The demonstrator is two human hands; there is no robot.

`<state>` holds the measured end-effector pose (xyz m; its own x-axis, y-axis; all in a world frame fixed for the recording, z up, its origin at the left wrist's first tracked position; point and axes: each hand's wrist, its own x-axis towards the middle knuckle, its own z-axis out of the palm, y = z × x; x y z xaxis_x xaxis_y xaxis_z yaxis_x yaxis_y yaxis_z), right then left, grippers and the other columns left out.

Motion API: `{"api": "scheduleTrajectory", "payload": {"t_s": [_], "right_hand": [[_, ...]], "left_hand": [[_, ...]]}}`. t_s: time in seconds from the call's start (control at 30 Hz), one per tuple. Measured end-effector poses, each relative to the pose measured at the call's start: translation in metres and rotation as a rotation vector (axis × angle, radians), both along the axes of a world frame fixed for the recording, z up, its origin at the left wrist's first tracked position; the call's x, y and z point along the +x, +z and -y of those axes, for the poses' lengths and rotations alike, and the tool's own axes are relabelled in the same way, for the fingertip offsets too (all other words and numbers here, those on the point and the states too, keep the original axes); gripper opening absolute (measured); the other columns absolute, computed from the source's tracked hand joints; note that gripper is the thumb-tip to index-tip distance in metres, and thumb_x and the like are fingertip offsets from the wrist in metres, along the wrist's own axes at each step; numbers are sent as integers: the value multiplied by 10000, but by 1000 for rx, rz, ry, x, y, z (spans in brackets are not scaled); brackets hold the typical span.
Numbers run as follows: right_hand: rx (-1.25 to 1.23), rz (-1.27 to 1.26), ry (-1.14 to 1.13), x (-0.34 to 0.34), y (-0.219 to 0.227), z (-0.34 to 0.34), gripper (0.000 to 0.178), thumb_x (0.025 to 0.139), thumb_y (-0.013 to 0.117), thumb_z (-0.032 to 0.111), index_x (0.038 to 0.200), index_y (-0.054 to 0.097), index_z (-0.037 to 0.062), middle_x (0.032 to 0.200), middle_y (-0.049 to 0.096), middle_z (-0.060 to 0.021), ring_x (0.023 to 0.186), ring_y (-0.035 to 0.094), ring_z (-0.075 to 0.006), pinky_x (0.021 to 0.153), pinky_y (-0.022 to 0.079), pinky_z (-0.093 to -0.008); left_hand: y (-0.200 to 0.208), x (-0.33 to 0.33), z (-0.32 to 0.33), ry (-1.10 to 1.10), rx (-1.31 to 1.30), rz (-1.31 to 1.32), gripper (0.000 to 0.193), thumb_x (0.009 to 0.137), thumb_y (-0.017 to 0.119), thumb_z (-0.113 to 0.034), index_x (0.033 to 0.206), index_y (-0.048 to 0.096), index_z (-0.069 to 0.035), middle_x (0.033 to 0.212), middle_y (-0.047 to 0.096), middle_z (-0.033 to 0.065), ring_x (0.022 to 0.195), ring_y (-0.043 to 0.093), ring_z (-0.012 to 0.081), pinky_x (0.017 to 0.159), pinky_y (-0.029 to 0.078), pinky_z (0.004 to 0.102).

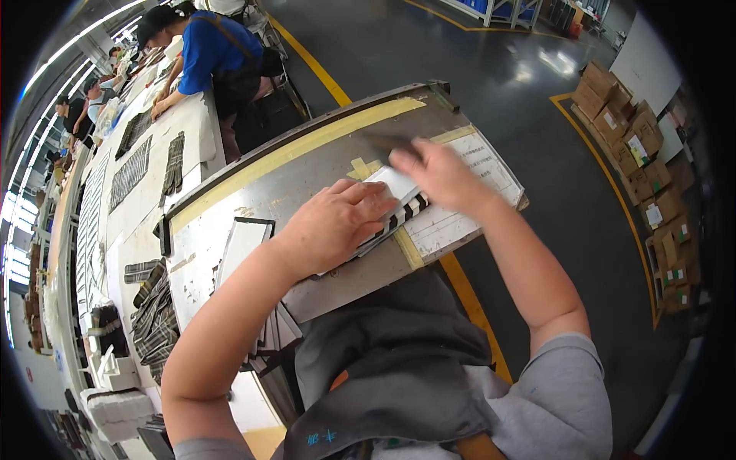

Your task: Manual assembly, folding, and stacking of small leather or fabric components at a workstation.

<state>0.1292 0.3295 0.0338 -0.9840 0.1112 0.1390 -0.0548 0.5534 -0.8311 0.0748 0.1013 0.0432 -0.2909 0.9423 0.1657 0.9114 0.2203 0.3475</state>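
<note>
My left hand (330, 218) lies flat with its fingers stretched over a narrow white piece (399, 182) on the metal-topped worktable (307, 169), pressing it down. Along the piece's near side runs a black-and-white striped fabric edge (406, 213), partly under my fingers. My right hand (445, 176) is closed at the far end of the same piece. A dark, thin object (389, 143), smeared by motion, sticks out leftward from its fingers; its kind does not show. Beside my left forearm rests a white panel with a dark edge (244, 244).
Yellow tape (307, 146) and a printed sheet (479, 172) are stuck to the tabletop. Dark checked fabric (153, 307) lies heaped at the left. A co-worker in blue (218, 50) leans over the long table beyond. Cardboard boxes (640, 146) stand along the right.
</note>
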Motion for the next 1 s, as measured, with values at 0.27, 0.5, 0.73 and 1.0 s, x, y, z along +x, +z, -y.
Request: {"api": "scheduleTrajectory", "payload": {"t_s": [0.27, 0.5, 0.73, 1.0], "right_hand": [[134, -872, -313, -105, 76, -18, 227, 1009, 654, 211, 1130, 736, 38, 988, 745, -20, 797, 651, -103, 754, 540, -280], [349, -327, 606, -132, -42, 105, 440, 838, 641, 5, 1218, 737, 206, 1314, 652, -187, 1274, 592, -355, 1084, 463, -400], [445, -271, 645, -123, -31, 111, 458, 857, 649, 49, 1310, 676, 111, 1475, 545, -183, 1415, 465, -329, 1185, 333, -425], [548, -254, 522, -124, -27, 108, 460, 864, 574, 9, 1314, 656, 65, 1443, 567, -179, 1397, 469, -309, 1182, 335, -446]], "left_hand": [[0, -13, 10, 42, -15, -45, 403, 954, 651, -189, 1350, 621, -119, 1391, 574, 145, 1267, 530, 373, 1080, 444, 447], [0, -86, 92, 762, -17, -23, 364, 900, 627, -55, 1261, 631, -4, 1372, 603, 162, 1282, 556, 343, 1100, 440, 412], [-45, -92, 119, 526, 245, -77, 396, 859, 653, -33, 1254, 655, -55, 1347, 623, 131, 1263, 560, 329, 1113, 418, 424], [-43, -90, 114, 567, 150, -146, 319, 838, 685, -34, 1150, 631, -70, 1408, 588, 66, 1317, 509, 282, 1133, 361, 424]]}}
